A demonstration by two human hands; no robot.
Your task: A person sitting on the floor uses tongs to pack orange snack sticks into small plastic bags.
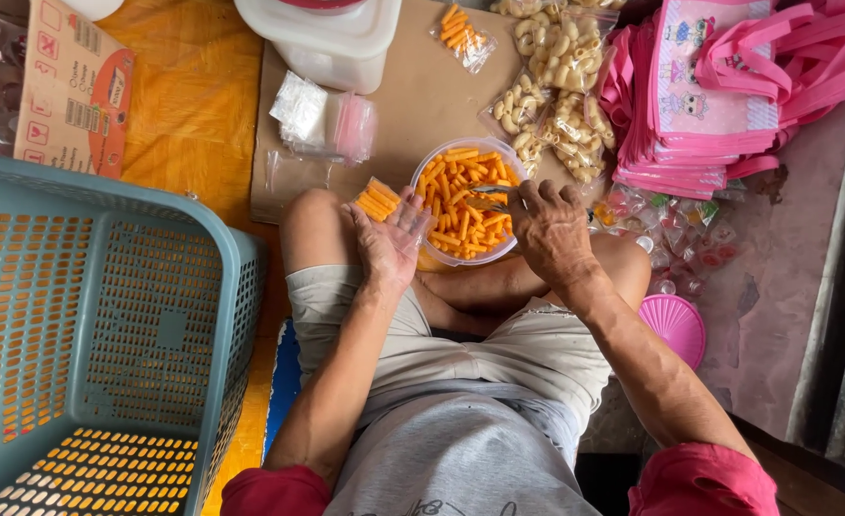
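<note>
View from above of a seated person with crossed legs, working on the floor. The left hand (389, 239) closes its fingers on a small clear packet of orange stick snacks (377, 201), which juts from the fingertips over the left knee, just beside the rim of a clear round bowl (422, 170). The bowl, filled with loose orange sticks (460, 196), rests between the knees, partly on a sheet of brown cardboard (413, 96). The right hand (548, 227) hovers over the bowl's right edge, fingers curled around a small metal utensil (489, 196) whose end lies among the sticks; which kind of utensil cannot be told.

Open room is narrow: the bowl is hemmed by both knees, and the hands sit close on either side of it. On the person's left a large teal plastic basket (107, 315) fills the floor, its wall near the left thigh. Beyond the bowl, a stack of empty clear bags (322, 119) and a white lidded container (331, 38) lie on the cardboard. To the right of the bowl are filled packets of pale curled snacks (556, 86), then a pile of pink cloth bags (709, 86), small wrapped jelly cups (675, 229) and a pink round lid (675, 325) near the right knee.
</note>
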